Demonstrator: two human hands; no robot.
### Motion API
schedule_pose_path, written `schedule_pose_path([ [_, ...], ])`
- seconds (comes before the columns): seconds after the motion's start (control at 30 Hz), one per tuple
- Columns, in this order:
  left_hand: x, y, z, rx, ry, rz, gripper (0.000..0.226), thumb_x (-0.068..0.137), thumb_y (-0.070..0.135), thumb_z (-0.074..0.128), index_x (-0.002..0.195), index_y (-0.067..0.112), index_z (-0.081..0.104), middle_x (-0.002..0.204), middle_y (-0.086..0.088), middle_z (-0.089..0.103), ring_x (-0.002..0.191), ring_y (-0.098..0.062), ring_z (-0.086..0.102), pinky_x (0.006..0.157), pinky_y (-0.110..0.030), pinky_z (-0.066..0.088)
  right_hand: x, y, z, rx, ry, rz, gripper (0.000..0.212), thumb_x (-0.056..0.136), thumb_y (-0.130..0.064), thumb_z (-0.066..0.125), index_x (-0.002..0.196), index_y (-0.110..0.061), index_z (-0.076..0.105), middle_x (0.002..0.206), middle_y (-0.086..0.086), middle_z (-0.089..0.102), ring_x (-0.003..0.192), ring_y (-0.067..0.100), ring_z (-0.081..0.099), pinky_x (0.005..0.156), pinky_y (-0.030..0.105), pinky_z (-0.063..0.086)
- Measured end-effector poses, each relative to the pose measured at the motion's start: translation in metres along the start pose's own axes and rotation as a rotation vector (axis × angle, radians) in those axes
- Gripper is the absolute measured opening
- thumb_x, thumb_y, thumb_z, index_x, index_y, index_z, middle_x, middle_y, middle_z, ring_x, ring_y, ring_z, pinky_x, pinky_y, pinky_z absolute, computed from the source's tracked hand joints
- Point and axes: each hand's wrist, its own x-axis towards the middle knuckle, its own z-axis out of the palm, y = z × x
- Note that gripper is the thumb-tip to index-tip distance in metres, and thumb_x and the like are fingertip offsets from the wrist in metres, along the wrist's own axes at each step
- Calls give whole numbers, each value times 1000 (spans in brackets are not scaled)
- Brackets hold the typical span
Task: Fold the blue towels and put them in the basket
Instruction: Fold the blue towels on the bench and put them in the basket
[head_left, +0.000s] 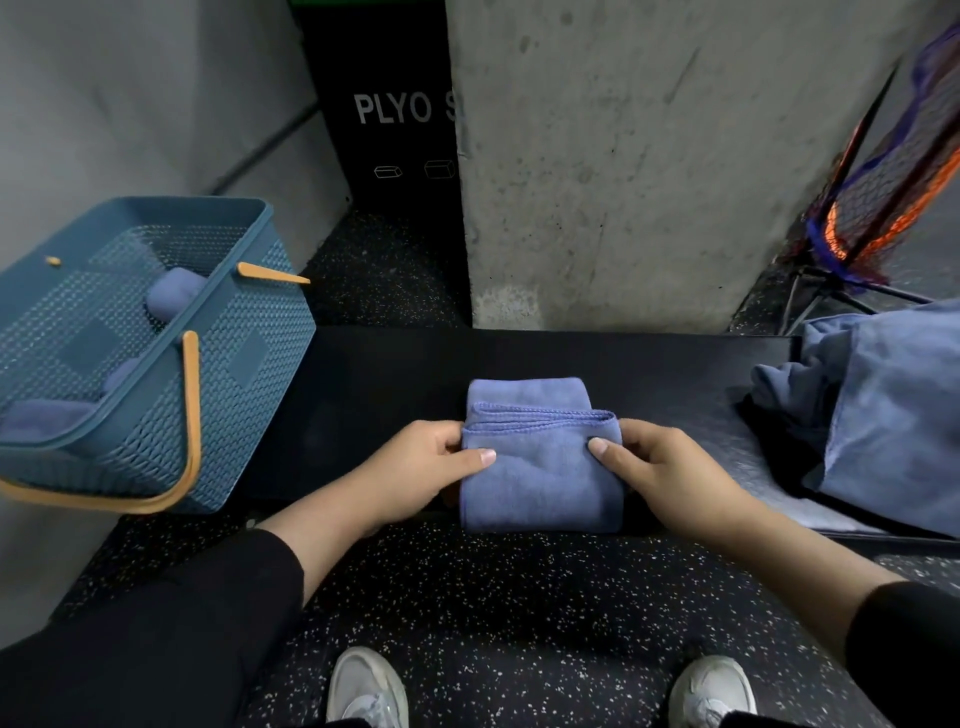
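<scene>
One folded blue towel (540, 457) is lying on the black bench (374, 395), its near edge overhanging the bench front. Two hands are working on it. The left hand (415, 467) is gripping the towel's left edge, thumb lying on top and fingers curling beneath. The right hand (660, 467) is gripping the right edge likewise, thumb pressing the top surface, fingers tucked around the side. The towel is sitting directly between the two hands, touching both.

One teal basket (244, 364) with two orange handles is standing well to the left of the left hand, tilted as seen from this view. Folded blue towels in the basket (174, 296) are showing: at least three can be counted, though the mesh wall is obscuring their outlines.

One heap of unfolded blue towels (878, 410) is resting on the bench, well to the right of the right hand; the number in it cannot be told.

Two grey shoes (366, 691) are showing below the hands on the speckled floor (519, 597).
</scene>
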Motion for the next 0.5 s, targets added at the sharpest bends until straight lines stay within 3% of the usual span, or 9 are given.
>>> schedule_pose_path([
  [0.1, 3, 5, 0, -72, 52, -56, 13, 97, 23, 65, 99, 16, 76, 97, 2, 78, 91, -9, 72, 87, -33, 56, 8, -3, -1, 64, 50, 36, 23, 98, -35, 61, 84, -19, 71, 77, -11, 73, 66, -3, 58, 62, 15, 44],
  [0.2, 13, 13, -2, -91, 135, -103, 17, 97, 25, 65, 85, 19, 75, 74, 7, 72, 65, -7, 61, 60, -25, 49, 27, -9, -1, 85, 118, 61, 26, 96, -35, 64, 78, -17, 69, 67, -13, 69, 58, -5, 54, 55, 12, 40],
  [0.33, 37, 10, -8, -2, 239, -148, 25, 94, 32, 68, 86, 9, 71, 63, 3, 61, 54, -12, 53, 53, -30, 41, 59, -10, 2, -34, 181, 141, 35, 94, -44, 63, 75, -15, 67, 66, -1, 67, 59, 10, 57, 57, 29, 44],
  [0.4, 48, 6, -11, 67, 308, -182, 26, 92, 39, 68, 94, 14, 67, 72, 4, 65, 63, -14, 60, 59, -29, 44, 73, -6, 6, -213, 180, 194, 35, 92, -50, 63, 81, -17, 64, 71, -2, 65, 69, 18, 60, 57, 31, 43],
  [0.5, 51, 4, -11, 464, 411, -180, 36, 95, 48, 61, 124, 27, 58, 106, 3, 62, 96, -17, 61, 80, -33, 48, 78, 1, 14, -394, 311, 164, 38, 89, -55, 63, 104, -21, 61, 96, -1, 60, 91, 23, 58, 77, 36, 47],
])
